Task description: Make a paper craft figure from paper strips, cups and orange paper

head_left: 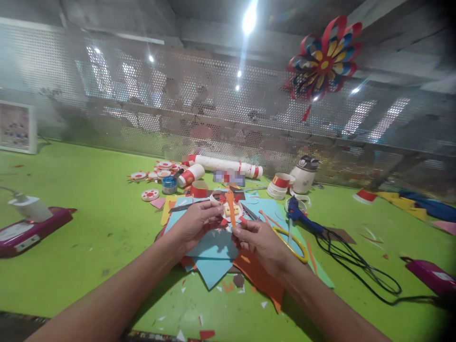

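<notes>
Between my hands is a small round white paper craft (227, 213) with red tabs round its edge. An orange paper strip (231, 204) lies across it. My left hand (201, 219) pinches the craft's left edge. My right hand (251, 233) has its fingers closed at the lower right, by the strip's bottom end. Blue paper sheets (211, 268) lie beneath both hands, and an orange sheet (261, 280) pokes out below my right hand. Yellow-handled scissors (302, 251) rest beside my right wrist.
A blue glue gun (302, 216) with a black cable lies to the right. Behind are white paper cups (279, 186), a long cup tube (224, 164), a blue-lidded jar (169, 185) and several round crafts (150, 194). A purple power strip (39, 232) stands left; paper scraps (206, 334) litter the front.
</notes>
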Tool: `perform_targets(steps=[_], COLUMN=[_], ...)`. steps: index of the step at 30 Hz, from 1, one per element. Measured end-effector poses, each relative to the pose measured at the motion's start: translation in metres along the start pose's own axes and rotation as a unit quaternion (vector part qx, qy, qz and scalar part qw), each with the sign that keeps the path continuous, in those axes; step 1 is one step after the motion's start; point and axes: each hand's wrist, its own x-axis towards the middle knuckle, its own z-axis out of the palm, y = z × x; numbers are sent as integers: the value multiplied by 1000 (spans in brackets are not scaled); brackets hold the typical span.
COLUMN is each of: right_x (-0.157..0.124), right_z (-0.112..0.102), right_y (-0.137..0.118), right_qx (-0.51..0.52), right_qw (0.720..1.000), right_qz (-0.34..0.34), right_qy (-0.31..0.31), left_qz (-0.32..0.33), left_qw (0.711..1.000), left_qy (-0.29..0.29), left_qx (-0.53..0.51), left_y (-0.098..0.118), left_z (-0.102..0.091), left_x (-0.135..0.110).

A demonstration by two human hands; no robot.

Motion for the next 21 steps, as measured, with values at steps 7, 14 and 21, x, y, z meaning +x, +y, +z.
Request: perform_targets(steps=[7,14,21], right_x=[-1,0,0], right_z=[1,1,0], right_y=[-3,-3,-1], right_qx=[3,9,12], right_qw=[1000,1000,1000], right_qz=[10,9,4], right_qy=[9,6,-3], left_qz=[-4,2,-3], left_qw=[1000,1000,1000], left_qy=[9,-9,-17], left_qx=[3,7,16], left_y=[0,-2,-3], left_z=[0,0,2], left_x=[-1,0,-2])
